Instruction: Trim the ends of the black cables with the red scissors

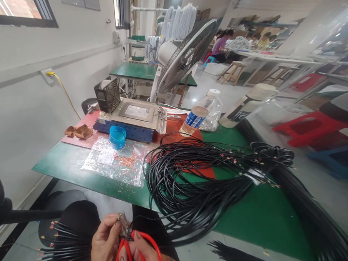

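Observation:
My right hand (145, 250) is closed round red-handled scissors (142, 240), their metal blades pointing up and slightly apart. Right at the blades, my left hand (107, 239) is pinched on what looks like the end of a thin black cable (138, 218); the fingers hide most of that end. This cable runs back to a large coiled bundle of black cables (183, 184), which hangs partly over the table's front edge. Stripped ends with small coloured wires (239, 158) show on the bundle's far side. Both hands are over my lap, below the green table (125, 190).
A blue machine with a metal plate (134, 112) and small fan sits behind a blue cup (117, 137) and a clear bag (88, 163) with orange bits. A bottle (194, 118) stands beyond the cables. More cut cables (68, 243) lie at lower left. Several people sit far back.

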`<state>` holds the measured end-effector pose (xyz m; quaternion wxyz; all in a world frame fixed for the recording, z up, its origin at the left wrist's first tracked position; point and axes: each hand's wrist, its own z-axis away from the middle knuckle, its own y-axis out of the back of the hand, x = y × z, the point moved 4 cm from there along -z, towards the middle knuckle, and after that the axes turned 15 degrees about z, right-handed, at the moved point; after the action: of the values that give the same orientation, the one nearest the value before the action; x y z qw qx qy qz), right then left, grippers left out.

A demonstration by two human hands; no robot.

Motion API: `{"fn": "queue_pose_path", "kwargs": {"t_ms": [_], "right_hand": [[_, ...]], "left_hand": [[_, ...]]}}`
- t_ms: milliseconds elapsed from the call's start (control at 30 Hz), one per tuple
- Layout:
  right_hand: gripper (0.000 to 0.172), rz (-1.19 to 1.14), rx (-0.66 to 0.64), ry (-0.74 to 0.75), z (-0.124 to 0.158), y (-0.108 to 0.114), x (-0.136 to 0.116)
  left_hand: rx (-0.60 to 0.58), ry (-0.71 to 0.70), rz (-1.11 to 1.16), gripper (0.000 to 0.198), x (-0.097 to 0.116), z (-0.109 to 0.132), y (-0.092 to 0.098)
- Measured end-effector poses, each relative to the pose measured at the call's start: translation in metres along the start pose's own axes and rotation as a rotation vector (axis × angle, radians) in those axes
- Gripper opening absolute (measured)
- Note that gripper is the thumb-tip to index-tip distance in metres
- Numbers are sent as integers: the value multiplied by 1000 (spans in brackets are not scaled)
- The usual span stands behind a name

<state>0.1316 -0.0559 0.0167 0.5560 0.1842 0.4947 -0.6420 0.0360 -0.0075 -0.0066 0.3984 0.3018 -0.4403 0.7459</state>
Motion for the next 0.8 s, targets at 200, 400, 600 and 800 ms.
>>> {"fn": "queue_pose_path", "kwargs": {"t_ms": [200, 400, 600, 800], "right_hand": [[50, 35, 398, 136, -6, 37, -23], [37, 436, 226, 250, 1, 36, -51], [33, 463, 326, 269, -8, 29, -40], [36, 340, 294, 226, -15, 29, -38]], "left_hand": [[-151, -175, -61, 16, -3, 7, -3], [31, 146, 230, 22, -16, 5, 0], [33, 171, 257, 23, -18, 7, -3], [-25, 174, 286, 22, -9, 15, -16]]}}
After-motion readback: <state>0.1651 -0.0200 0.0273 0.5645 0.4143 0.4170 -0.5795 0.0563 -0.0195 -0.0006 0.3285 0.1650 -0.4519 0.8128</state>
